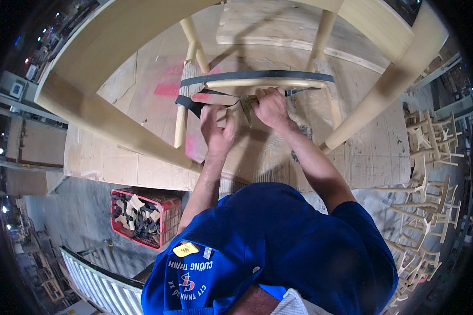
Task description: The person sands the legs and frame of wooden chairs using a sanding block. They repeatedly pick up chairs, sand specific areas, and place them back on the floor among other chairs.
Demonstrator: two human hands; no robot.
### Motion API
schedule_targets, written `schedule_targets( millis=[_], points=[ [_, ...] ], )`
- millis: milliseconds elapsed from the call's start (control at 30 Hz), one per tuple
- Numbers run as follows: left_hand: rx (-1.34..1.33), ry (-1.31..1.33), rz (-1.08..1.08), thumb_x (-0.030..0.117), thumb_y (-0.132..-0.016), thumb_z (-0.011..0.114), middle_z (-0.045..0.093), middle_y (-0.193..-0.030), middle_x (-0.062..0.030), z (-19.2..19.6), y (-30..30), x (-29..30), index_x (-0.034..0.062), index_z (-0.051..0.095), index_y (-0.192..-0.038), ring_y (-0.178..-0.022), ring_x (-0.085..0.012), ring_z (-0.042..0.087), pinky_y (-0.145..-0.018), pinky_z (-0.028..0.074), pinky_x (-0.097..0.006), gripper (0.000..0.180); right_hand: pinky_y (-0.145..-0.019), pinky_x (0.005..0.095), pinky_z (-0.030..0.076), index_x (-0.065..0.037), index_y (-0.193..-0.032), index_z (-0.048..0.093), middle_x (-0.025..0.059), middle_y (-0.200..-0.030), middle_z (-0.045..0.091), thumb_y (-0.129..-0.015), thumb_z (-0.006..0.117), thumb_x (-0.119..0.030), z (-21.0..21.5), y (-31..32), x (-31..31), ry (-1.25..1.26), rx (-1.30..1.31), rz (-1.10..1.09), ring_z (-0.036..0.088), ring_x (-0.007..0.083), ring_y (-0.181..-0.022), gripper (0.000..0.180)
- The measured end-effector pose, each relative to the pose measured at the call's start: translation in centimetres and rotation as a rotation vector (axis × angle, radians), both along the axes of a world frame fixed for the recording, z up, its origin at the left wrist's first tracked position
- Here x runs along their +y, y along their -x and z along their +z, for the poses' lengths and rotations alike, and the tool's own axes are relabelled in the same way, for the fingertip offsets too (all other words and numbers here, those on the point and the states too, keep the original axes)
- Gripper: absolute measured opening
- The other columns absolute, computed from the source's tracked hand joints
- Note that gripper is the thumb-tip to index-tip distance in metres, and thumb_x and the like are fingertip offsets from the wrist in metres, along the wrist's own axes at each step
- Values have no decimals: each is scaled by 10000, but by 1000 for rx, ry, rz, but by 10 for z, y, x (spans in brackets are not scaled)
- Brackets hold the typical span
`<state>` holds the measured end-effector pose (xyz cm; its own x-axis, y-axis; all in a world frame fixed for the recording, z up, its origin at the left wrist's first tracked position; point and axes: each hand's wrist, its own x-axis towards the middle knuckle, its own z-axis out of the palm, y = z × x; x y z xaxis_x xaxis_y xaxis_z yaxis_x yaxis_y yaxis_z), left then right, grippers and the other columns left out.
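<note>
A pale wooden chair frame [118,128] stands in front of me, its legs and rails around my hands. A black strap [257,74] runs across two of its legs, over corrugated cardboard padding [190,72] on the left leg. Below the wooden rail [268,83], a looser length of the same dark strap is pinched in my left hand [218,128]. My right hand [271,107] is closed around the strap farther right. A greenish-brown, pointed piece [246,108] hangs between the hands; its kind is unclear, as is what holds it.
Worn cardboard [115,163] covers the work table under the chair. On the floor at the lower left is a red crate [162,226] of dark strips and pale scraps. Several wooden chair frames [431,197] crowd the right side. A white slatted piece [97,273] lies lower left.
</note>
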<state>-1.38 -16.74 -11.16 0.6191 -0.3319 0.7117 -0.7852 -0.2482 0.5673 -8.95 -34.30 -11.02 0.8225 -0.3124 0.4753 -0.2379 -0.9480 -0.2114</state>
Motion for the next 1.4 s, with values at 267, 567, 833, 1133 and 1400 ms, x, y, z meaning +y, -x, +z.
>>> schedule_targets(
  millis=[267, 567, 833, 1133, 1400],
  points=[
    [592, -404, -542, 190, -967, 476, 650, -877, -251, -46, 26, 8, -24, 603, -906, -815, -372, 635, -765, 519, -458, 256, -859, 472, 480, -28, -933, 664, 199, -887, 689, -779, 637, -205, 2, 1, -12, 46, 119, 16, 660, 359, -879, 236],
    [532, -333, 36, 133, -923, 505, 641, -903, -248, -60, 25, 71, 15, 556, -1103, -871, -428, 644, -799, 505, -527, 221, -784, 462, 411, -48, -879, 562, 179, -749, 613, -885, 583, -265, 4, -2, -5, 28, 72, 123, 615, 353, -800, 218],
    [283, -183, -224, 283, -926, 594, 594, -1050, -274, 22, 55, 25, -17, 489, -1277, -970, -437, 602, -850, 503, -482, 473, -835, 467, 427, -42, -890, 586, 194, -798, 672, -900, 576, -251, 1, -7, -18, 28, 251, 98, 655, 373, -804, 210],
    [486, -51, -426, 495, -890, 651, 623, -936, -252, 4, 47, -17, -33, 430, -1340, -855, -398, 654, -777, 526, -455, 728, -754, 558, 465, -19, -939, 572, 278, -801, 639, -969, 460, -378, 9, -8, -37, -151, 270, 172, 638, 466, -827, 377],
    [538, -225, -344, 609, -761, 755, 646, -1003, -267, 37, 47, -20, -30, 412, -1373, -952, -412, 658, -829, 518, -456, 949, -815, 566, 468, -20, -1026, 592, 278, -900, 653, -973, 484, -302, 5, -13, -50, -249, 294, 256, 634, 471, -904, 307]
  ],
)
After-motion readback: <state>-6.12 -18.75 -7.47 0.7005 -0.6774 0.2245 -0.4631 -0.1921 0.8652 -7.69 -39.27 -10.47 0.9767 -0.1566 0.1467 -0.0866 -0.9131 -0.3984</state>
